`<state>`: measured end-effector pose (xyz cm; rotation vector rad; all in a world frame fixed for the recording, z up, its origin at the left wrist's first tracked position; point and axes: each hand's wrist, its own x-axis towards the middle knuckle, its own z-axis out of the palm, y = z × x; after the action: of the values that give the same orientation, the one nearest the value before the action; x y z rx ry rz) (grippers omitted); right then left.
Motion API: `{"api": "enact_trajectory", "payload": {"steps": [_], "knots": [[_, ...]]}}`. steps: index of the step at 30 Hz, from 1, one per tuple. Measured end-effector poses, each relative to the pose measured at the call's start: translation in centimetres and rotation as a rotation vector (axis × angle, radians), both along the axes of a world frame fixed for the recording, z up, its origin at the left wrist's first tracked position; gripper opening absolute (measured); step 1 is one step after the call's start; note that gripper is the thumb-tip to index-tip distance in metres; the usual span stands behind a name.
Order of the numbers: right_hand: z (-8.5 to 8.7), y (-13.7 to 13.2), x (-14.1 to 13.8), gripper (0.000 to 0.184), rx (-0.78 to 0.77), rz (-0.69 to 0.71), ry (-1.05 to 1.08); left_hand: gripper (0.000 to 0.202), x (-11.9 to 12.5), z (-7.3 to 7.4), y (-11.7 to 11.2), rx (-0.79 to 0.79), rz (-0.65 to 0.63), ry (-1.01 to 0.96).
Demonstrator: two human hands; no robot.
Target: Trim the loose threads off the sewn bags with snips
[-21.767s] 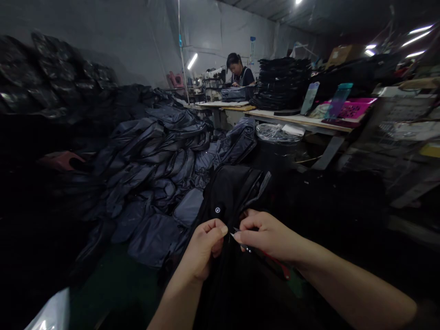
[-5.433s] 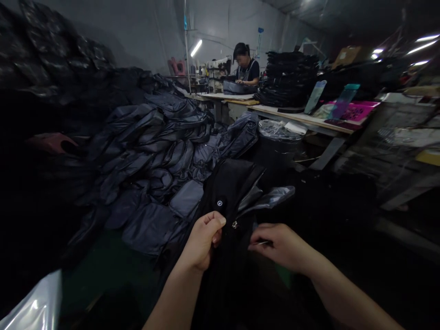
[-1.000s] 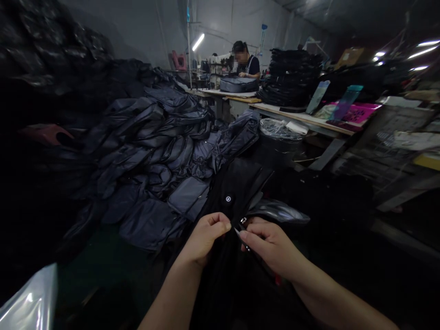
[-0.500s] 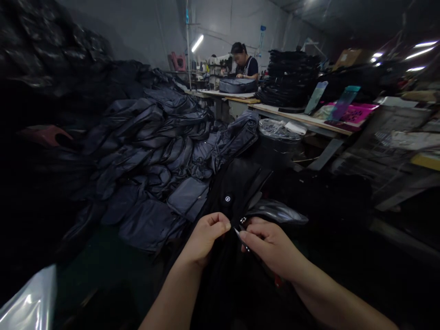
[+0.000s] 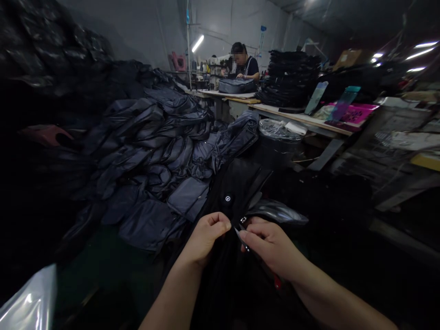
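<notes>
A black bag [image 5: 237, 188] with a small round white logo lies in front of me, its grey lining flap sticking out to the right. My left hand [image 5: 206, 238] is closed, pinching the black fabric just left of the zipper. My right hand [image 5: 268, 245] is closed on a small metal snipping tool [image 5: 240, 237] with a red handle end showing under the wrist; its tip points at the fabric between my hands, close to the silver zipper pull [image 5: 243, 220].
A big heap of dark grey bags [image 5: 154, 142] fills the left and centre. A person [image 5: 245, 64] works at a far table [image 5: 233, 96]. Stacked black goods [image 5: 288, 78] and pink trays [image 5: 350, 112] sit on a long bench at right. A lined bin [image 5: 278, 137] stands below.
Almost nothing differs over the last second; both hands keep their pinch at the zipper. Five seconds ago my right hand was lower and further right, away from the fabric.
</notes>
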<state>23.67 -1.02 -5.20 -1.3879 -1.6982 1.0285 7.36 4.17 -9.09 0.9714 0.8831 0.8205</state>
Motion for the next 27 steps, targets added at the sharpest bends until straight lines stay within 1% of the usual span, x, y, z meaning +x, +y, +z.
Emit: {"api": "enact_trajectory", "payload": {"steps": [6,10,13,22,27], "knots": [[-0.2,0.1,0.0,0.031,0.036,0.016,-0.015,0.017,-0.1,0.2,0.0,-0.005,0.005,0.000],[-0.3,0.1,0.1,0.027,0.138,0.099,-0.063,0.016,-0.2,0.5,-0.2,-0.040,0.014,-0.010],[-0.5,0.1,0.3,0.029,0.218,0.144,-0.112,0.015,-0.3,0.6,-0.1,-0.045,0.027,-0.013],[-1.6,0.5,1.0,0.027,0.398,0.172,-0.286,0.016,-0.2,0.7,0.0,-0.048,0.026,-0.015],[-2.0,1.0,1.2,0.022,0.450,0.199,-0.362,0.015,-0.2,0.7,0.0,-0.062,0.019,-0.038]]}}
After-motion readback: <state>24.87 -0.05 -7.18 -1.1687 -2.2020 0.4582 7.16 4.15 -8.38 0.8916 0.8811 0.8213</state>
